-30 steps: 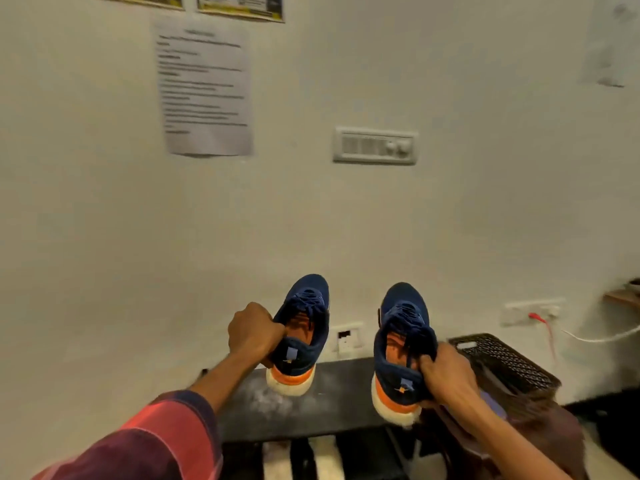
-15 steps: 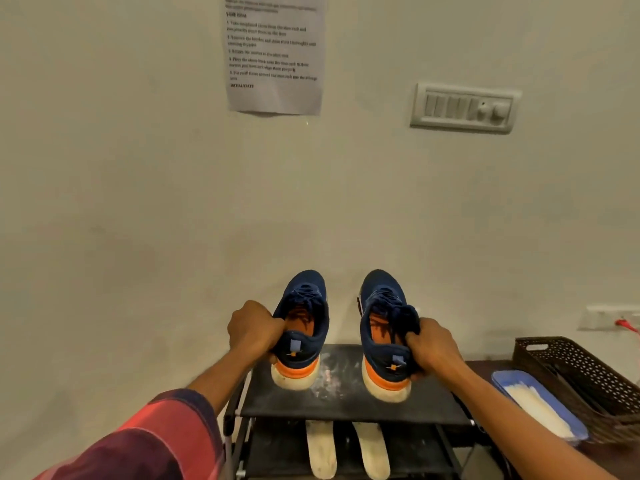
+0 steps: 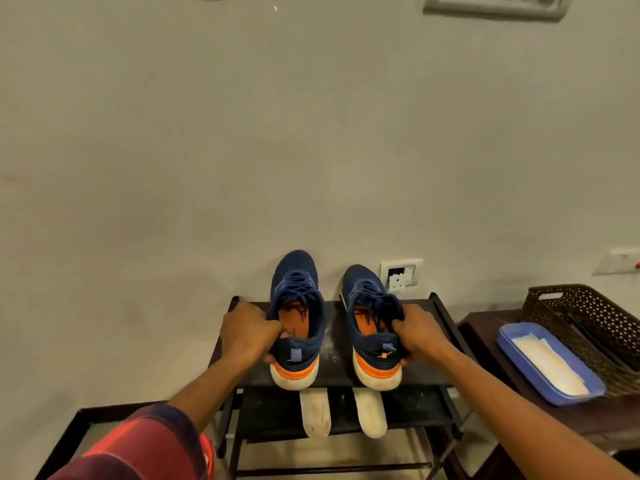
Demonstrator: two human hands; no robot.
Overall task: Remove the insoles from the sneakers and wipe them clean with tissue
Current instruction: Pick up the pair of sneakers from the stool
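Two navy sneakers with orange and white soles sit side by side on the top shelf of a black shoe rack (image 3: pixel 440 310), toes to the wall. My left hand (image 3: pixel 251 332) grips the left sneaker (image 3: pixel 298 320) by its collar at the heel. My right hand (image 3: pixel 414 332) grips the right sneaker (image 3: pixel 372 323) the same way. Orange linings show inside both. Two whitish insoles (image 3: pixel 315 414) lie on the shelf below, sticking out toward me. Folded white tissue (image 3: pixel 547 365) fills a blue tray (image 3: pixel 509 341) at the right.
The blue tray rests on a dark side table (image 3: pixel 485 327) next to a brown perforated basket (image 3: pixel 588 306). A wall socket (image 3: pixel 400 275) sits just behind the right sneaker. A dark low tray edge (image 3: pixel 79 420) lies at the lower left.
The view has tilted down and shifted. Both sneakers have come down from a raised, tilted hold onto the rack's top shelf. Both hands keep their hold.
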